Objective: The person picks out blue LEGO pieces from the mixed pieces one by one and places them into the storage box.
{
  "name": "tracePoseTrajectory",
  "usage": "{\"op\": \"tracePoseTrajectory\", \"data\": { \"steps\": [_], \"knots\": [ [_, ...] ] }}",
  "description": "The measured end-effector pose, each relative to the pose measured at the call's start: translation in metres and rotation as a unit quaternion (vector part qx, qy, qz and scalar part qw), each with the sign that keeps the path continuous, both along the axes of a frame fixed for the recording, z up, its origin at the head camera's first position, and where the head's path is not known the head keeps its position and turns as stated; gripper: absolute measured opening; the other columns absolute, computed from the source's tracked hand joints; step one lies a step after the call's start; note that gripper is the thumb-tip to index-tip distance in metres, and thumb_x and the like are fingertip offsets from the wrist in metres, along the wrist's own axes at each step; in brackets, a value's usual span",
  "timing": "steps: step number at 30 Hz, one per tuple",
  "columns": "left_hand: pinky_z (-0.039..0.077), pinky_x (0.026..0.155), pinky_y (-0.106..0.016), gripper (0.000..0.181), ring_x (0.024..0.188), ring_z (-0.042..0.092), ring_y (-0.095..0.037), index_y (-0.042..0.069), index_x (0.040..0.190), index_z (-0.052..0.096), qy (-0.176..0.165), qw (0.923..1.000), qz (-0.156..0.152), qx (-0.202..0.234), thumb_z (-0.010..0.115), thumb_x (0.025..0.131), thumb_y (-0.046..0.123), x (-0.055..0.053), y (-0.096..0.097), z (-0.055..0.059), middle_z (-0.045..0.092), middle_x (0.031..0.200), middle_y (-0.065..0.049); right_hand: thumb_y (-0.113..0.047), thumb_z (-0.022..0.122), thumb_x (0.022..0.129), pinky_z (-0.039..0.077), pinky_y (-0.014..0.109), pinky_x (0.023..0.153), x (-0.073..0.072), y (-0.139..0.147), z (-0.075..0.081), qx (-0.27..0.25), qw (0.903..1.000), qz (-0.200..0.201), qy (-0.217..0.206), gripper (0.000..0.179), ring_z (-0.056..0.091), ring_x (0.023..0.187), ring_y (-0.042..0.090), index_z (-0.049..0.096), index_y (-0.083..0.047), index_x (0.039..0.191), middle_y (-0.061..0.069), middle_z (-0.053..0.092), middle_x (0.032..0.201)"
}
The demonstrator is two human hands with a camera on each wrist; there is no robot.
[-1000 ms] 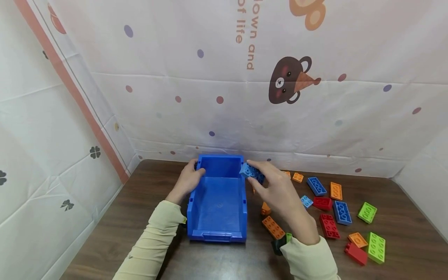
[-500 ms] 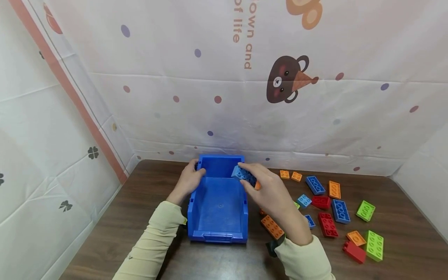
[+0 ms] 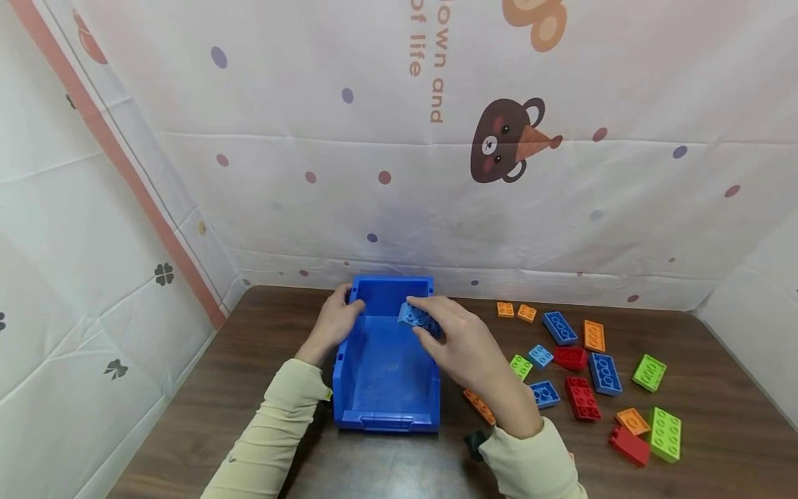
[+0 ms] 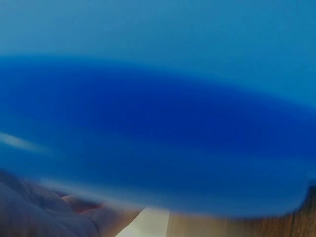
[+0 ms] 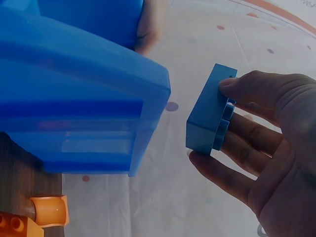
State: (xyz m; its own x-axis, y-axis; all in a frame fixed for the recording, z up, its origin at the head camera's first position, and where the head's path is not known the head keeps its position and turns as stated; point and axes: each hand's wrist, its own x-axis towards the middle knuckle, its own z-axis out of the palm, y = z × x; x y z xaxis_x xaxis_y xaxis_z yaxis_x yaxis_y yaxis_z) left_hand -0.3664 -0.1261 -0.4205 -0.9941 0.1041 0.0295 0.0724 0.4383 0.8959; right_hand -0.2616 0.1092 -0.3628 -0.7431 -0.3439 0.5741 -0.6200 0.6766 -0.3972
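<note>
Working at a dark wood-grain desk [image 3: 218,388], backed by a hung white printed sheet [image 3: 280,208]. Nearest, at right: red toy brick [image 3: 630,445] beside a lime eight-stud brick [image 3: 665,434], flat orange brick [image 3: 632,421] just behind. At centre, open-topped blue storage bin [image 3: 386,421], low lip toward the head camera; partly hidden orange brick [image 3: 479,407] near its right side.

Left grip [image 3: 337,320] hooked on the bin's left wall, thumb at the rim, fingertips out of sight. Right grip [image 3: 461,339] closed to the width of a mid-blue brick [image 5: 205,116], pinched between thumb and fingers, studs facing palmward. From the head, seen against the bin's inside; from the right wrist, apart from the bin. Height hard to judge.

Farther right: upturned blue brick [image 3: 605,374], then a pair of small orange bricks [image 3: 526,313] toward the back edge. Farthest: sideways bear print [image 3: 499,142].
</note>
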Motion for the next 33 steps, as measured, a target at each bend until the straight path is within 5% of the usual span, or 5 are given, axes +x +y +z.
{"op": "tracePoseTrajectory", "data": {
  "steps": [33],
  "knots": [
    [0.050, 0.100, -0.068, 0.058, 0.130, 0.058, -0.049, -0.003, 0.157, 0.040, -0.003, 1.0000, 0.007, -0.004, 0.052, 0.105, 0.020, 0.001, 0.001, 0.001, 0.051, 0.153, -0.029, -0.010, 0.081, 0.094, 0.060, 0.045, 0.093, 0.000, -0.025, -0.012, 0.023, 0.9988, 0.037, -0.024, 0.048, 0.070, 0.116, 0.026, 0.067, -0.006, 0.140, 0.010, 0.072, 0.129]
  ]
}}
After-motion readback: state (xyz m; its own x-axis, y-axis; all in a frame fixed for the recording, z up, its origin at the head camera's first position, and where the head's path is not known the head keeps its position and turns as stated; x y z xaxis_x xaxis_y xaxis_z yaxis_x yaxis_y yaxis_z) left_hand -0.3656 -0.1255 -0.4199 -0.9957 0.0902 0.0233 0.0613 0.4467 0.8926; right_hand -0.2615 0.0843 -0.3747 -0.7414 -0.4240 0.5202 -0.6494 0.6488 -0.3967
